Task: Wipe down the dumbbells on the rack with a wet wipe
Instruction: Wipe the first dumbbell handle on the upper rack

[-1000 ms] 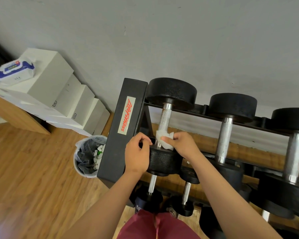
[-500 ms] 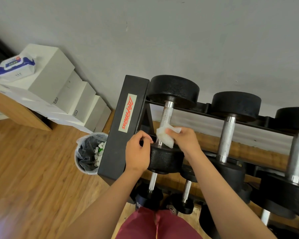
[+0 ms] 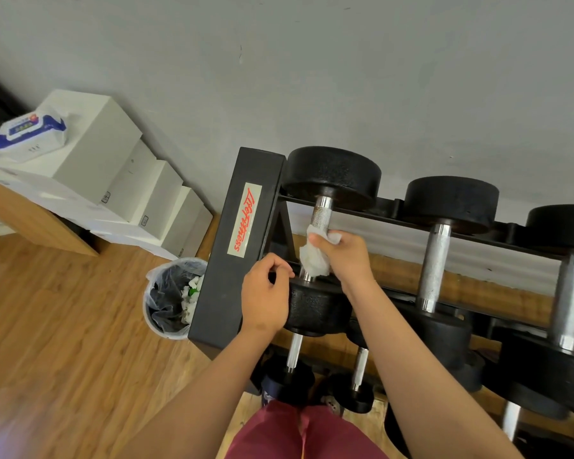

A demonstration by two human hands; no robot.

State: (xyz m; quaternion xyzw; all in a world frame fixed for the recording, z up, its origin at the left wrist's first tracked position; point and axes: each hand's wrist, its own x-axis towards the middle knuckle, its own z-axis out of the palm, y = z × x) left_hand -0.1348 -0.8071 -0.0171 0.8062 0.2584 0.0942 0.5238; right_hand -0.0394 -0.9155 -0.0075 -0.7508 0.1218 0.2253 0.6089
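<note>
At the left end of the rack (image 3: 239, 246), labelled "LifeFitness" in red, the right grip (image 3: 345, 256) wraps a wet wipe (image 3: 314, 260) round the first dumbbell (image 3: 332, 173), hiding its lower handle. The left grip (image 3: 265, 296) curls over the near head. A lined bin (image 3: 161, 327) beside the rack holds crumpled white wipes.

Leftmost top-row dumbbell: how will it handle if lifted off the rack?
Likely heavy for its size: the dumbbell has thick black heads, seemingly cast metal. Its round heads would probably let it roll on a flat floor; the rack cradles it now. The knurled handle should grip well, maybe slicker under the wet wipe.
</note>
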